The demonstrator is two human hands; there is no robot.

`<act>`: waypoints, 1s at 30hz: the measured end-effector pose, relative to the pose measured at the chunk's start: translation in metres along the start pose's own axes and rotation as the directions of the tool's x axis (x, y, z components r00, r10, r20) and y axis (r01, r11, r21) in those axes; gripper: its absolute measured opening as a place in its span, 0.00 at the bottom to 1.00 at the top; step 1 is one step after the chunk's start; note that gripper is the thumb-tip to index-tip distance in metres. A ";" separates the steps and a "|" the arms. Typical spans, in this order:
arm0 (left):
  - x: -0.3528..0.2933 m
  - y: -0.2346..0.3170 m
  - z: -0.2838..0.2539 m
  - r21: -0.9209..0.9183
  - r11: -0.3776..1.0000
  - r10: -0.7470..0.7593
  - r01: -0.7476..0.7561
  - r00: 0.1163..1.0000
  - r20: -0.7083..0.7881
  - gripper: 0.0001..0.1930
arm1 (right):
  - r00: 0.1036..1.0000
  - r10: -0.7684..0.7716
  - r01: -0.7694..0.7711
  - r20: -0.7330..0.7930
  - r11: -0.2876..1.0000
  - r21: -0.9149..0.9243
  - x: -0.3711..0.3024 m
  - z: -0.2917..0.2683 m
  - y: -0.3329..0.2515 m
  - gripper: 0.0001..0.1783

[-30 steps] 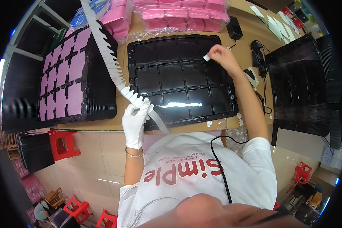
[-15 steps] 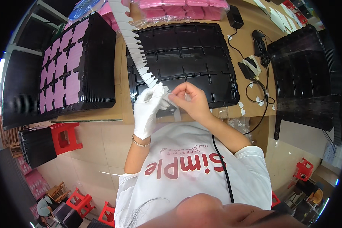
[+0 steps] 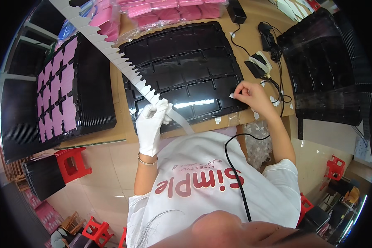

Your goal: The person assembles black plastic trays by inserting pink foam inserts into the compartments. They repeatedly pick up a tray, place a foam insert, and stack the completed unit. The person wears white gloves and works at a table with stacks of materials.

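Note:
My left hand (image 3: 150, 126), in a white glove, is closed on the end of a long pale strip (image 3: 120, 63) with notches along one edge. The strip slants up and away to the far left, over the left edge of a black compartmented plastic tray (image 3: 198, 84). A plain translucent tail (image 3: 182, 121) hangs from beside the gloved fingers toward my shirt. Apart from it, my bare right hand (image 3: 253, 98) pinches a small white scrap (image 3: 232, 96) above the tray's near right corner.
A tall stack of black trays with pink pieces (image 3: 56, 93) stands at the left, and more black trays (image 3: 322, 70) at the right. Pink packs in clear film (image 3: 169, 12) lie at the back. Cables (image 3: 282, 89) and a black adapter (image 3: 236, 11) lie right; a clear bag of scraps (image 3: 256, 142) sits near.
My right hand has moved away from the left, to the right, with a small white scrap in its fingers. The left hand keeps hold of the strip, which now slants further left.

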State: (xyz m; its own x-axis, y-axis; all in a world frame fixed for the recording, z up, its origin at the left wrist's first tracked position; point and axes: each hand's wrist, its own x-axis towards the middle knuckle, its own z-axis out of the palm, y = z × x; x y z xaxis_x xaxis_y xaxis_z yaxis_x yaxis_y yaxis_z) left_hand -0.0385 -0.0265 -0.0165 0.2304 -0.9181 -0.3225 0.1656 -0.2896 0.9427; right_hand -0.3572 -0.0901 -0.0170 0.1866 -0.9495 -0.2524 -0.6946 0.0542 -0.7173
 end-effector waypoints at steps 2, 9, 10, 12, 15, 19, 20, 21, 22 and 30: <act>0.000 -0.001 0.001 0.013 1.000 -0.004 0.004 1.000 0.003 0.07 | 0.999 -0.013 0.009 -0.042 0.995 -0.104 0.004 0.002 0.001 0.09; 0.001 -0.005 -0.001 0.038 0.999 -0.008 0.010 0.999 -0.034 0.06 | 0.993 -0.042 0.022 -0.111 0.984 -0.175 0.007 0.009 0.001 0.10; 0.001 -0.004 0.000 0.052 0.999 -0.008 0.010 0.999 -0.037 0.06 | 0.990 -0.055 0.032 -0.129 0.985 -0.170 0.006 0.010 -0.001 0.10; 0.000 -0.004 0.002 0.062 0.998 0.010 -0.007 0.999 -0.040 0.08 | 0.986 -0.061 0.036 -0.155 0.987 -0.158 0.007 0.014 0.006 0.09; 0.000 -0.005 0.004 0.066 0.998 0.025 -0.022 0.999 -0.039 0.08 | 0.978 -0.111 0.084 -0.174 0.984 -0.154 0.005 0.016 0.003 0.08; 0.002 -0.007 -0.001 0.069 0.997 0.037 -0.037 0.999 -0.010 0.07 | 0.968 -0.236 0.234 0.082 0.972 0.032 -0.013 0.001 0.000 0.07; 0.002 -0.007 -0.002 0.090 0.995 0.044 -0.043 0.999 -0.011 0.07 | 0.969 -0.200 0.173 0.143 0.968 0.181 -0.026 -0.008 0.001 0.06; 0.000 -0.007 -0.005 0.110 0.993 0.052 -0.049 0.998 -0.024 0.07 | 0.981 -0.173 0.150 0.087 0.962 0.228 -0.040 -0.017 0.000 0.05; -0.003 -0.007 -0.007 0.131 0.990 0.058 -0.054 0.998 -0.033 0.07 | 0.990 -0.140 0.126 0.030 0.953 0.275 -0.057 -0.025 0.003 0.05; -0.031 -0.006 -0.027 0.244 0.968 -0.079 0.050 0.991 0.109 0.08 | 0.722 0.439 -0.181 -0.535 0.866 0.466 -0.199 -0.029 0.233 0.03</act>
State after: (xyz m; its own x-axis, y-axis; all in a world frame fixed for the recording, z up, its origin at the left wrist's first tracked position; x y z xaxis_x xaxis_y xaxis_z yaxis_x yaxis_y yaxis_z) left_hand -0.0206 0.0112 -0.0139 0.1103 -0.9165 -0.3845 -0.0625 -0.3925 0.9176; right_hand -0.5765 0.1028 -0.1149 -0.5419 -0.8270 -0.1495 -0.3117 0.3629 -0.8782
